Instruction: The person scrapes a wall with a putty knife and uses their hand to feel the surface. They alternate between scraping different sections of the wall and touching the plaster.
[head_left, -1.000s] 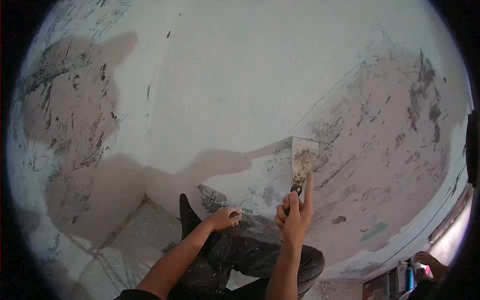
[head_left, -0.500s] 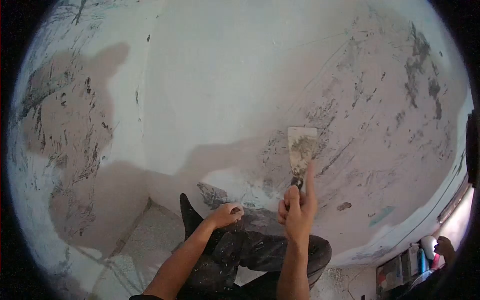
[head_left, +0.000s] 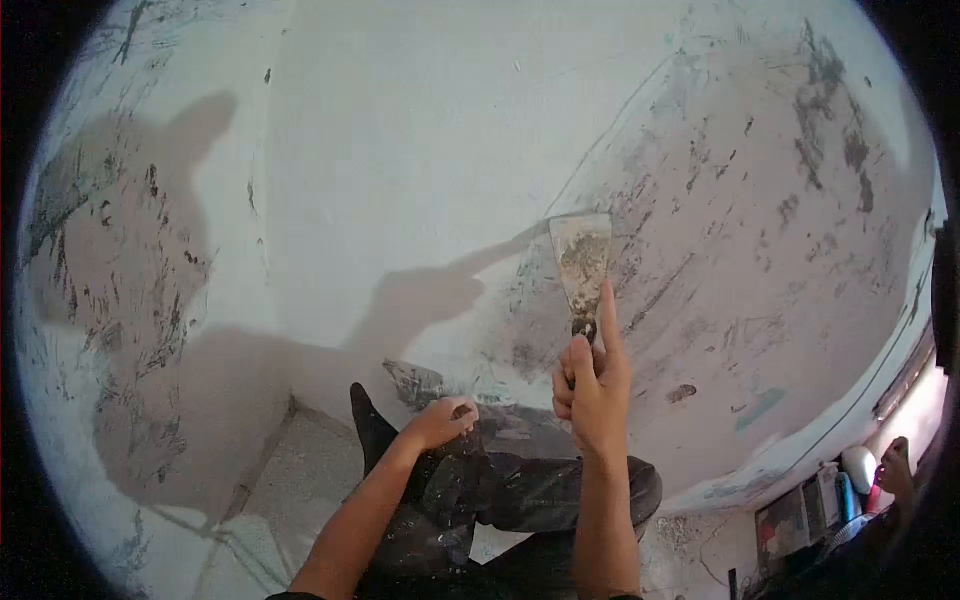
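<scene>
My right hand point(head_left: 597, 390) is closed round the dark handle of a putty knife point(head_left: 583, 258), its index finger stretched along the edge of the blade. The broad blade points up, smeared with grey and whitish residue, and its tip is right at the wall point(head_left: 420, 150). Beside the blade the wall is scuffed with dark scrape marks. Low on the left, my left hand point(head_left: 440, 424) is closed above my dark trousers; a small dark bit shows at its curled fingers, and I cannot tell what it is.
My crossed legs point(head_left: 545, 492) in speckled dark trousers are close to the wall's foot. Rough floor point(head_left: 325, 462) shows at lower left. At lower right another person's hand point(head_left: 895, 468) is near a box point(head_left: 785, 535) and several bottles. A wall corner runs down the left side.
My right hand has moved the putty knife up the wall, and its shadow now reaches the blade's edge. My left hand stays low and closed. The view has shifted slightly.
</scene>
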